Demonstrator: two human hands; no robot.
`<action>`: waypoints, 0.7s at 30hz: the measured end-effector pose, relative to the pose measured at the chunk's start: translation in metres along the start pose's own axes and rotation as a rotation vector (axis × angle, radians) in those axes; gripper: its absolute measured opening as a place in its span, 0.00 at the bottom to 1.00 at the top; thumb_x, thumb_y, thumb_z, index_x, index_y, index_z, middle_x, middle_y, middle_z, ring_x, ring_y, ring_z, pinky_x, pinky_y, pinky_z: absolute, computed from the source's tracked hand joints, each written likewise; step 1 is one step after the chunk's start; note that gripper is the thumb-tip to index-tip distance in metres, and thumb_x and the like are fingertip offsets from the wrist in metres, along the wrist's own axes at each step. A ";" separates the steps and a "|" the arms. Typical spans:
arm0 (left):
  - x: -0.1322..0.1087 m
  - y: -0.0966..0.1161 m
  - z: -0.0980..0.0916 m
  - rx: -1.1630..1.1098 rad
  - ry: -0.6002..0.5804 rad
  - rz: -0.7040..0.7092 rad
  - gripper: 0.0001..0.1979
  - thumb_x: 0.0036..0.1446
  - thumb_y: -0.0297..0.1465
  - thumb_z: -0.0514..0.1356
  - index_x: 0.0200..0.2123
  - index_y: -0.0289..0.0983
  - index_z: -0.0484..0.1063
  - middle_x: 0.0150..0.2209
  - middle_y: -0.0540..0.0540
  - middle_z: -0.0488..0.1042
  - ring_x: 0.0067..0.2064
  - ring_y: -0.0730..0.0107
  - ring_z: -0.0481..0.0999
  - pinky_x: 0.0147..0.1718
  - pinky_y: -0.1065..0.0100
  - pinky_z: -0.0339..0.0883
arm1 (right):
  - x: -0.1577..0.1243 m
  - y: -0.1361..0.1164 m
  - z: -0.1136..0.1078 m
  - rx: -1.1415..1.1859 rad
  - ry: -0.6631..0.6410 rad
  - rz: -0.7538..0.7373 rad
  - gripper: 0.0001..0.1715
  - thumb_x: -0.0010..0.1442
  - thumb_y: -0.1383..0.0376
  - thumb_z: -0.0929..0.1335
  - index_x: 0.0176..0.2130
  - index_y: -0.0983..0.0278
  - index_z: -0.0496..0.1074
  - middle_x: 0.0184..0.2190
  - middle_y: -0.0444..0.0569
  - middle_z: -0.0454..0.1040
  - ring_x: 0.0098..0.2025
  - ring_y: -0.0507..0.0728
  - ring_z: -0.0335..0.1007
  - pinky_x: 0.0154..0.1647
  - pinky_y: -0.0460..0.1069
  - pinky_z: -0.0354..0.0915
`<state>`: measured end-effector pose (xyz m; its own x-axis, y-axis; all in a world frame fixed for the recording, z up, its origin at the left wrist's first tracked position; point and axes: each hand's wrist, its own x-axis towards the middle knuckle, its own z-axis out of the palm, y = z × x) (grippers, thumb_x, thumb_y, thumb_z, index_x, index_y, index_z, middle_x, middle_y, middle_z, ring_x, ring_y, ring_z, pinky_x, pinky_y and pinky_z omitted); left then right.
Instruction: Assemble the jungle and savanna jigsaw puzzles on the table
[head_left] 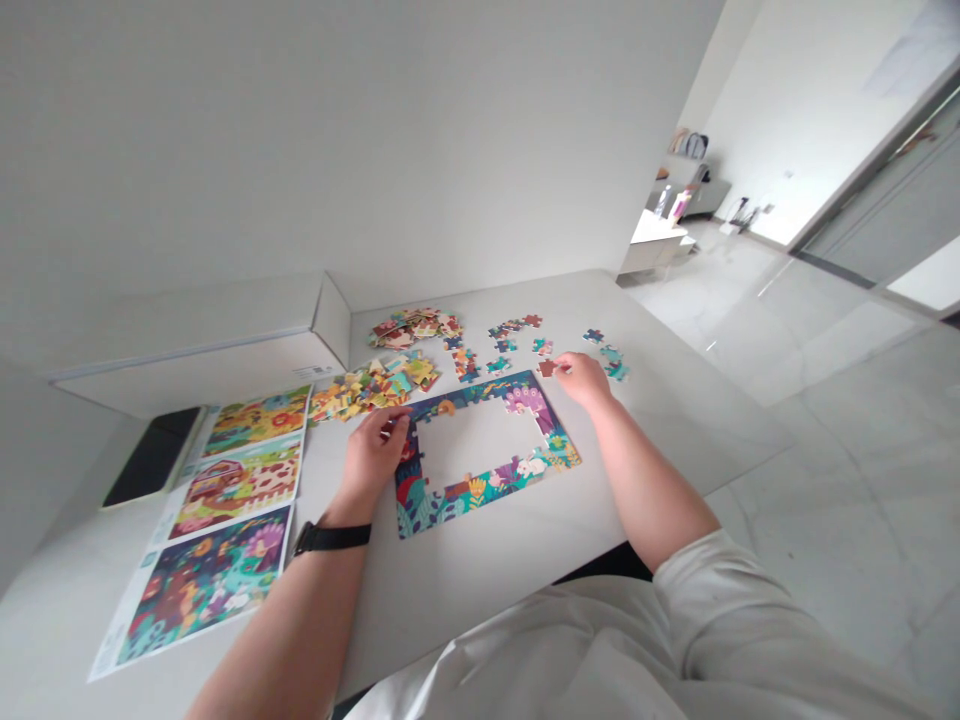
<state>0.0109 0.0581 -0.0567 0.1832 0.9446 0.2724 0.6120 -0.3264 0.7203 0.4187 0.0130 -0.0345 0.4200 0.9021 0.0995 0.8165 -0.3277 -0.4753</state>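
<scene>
A partly assembled jigsaw puzzle (pixel 435 513) lies flat on the table, its colourful border surrounding a bare middle. Curled over its upper left edge, my left hand (pixel 375 450) has its thumb and fingertips on the border; a black watch is on that wrist. To the upper right of the puzzle, my right hand (pixel 585 380) pinches a brown puzzle piece (pixel 547 369) between thumb and fingers, low over the tabletop. Loose dark blue and teal pieces (pixel 499 366) lie beyond the puzzle, and a few more pieces (pixel 613 360) lie just past my right hand.
Piles of mixed pieces (pixel 412 328) and yellowish pieces (pixel 364 390) sit toward the back. A sheet of printed pictures (pixel 236 485) and a dark phone (pixel 154 455) lie at left. A white box (pixel 202 365) stands against the wall behind them.
</scene>
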 end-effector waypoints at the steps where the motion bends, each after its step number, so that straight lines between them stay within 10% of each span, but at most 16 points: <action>1: 0.000 0.001 0.000 -0.004 0.005 -0.004 0.19 0.63 0.44 0.59 0.46 0.40 0.83 0.38 0.44 0.82 0.32 0.64 0.76 0.33 0.65 0.72 | 0.001 0.002 -0.002 0.001 0.021 0.024 0.17 0.70 0.65 0.69 0.54 0.59 0.84 0.52 0.52 0.86 0.55 0.62 0.82 0.58 0.53 0.72; 11: 0.006 0.003 -0.001 -0.068 0.084 -0.031 0.26 0.73 0.48 0.49 0.53 0.39 0.80 0.40 0.43 0.83 0.39 0.61 0.79 0.43 0.63 0.73 | 0.034 0.001 -0.010 -0.081 0.093 0.034 0.19 0.69 0.64 0.70 0.56 0.57 0.82 0.56 0.52 0.85 0.58 0.62 0.80 0.60 0.53 0.71; 21: 0.007 0.000 0.002 -0.114 0.070 -0.051 0.22 0.71 0.45 0.53 0.53 0.39 0.80 0.38 0.44 0.83 0.40 0.59 0.81 0.41 0.63 0.74 | 0.112 -0.012 -0.004 -0.294 -0.213 0.001 0.17 0.57 0.57 0.81 0.44 0.61 0.86 0.49 0.60 0.87 0.53 0.68 0.83 0.50 0.54 0.72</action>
<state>0.0138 0.0649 -0.0560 0.0972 0.9566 0.2749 0.5267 -0.2838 0.8013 0.4578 0.1169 -0.0141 0.3539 0.9299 -0.1002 0.9084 -0.3672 -0.2001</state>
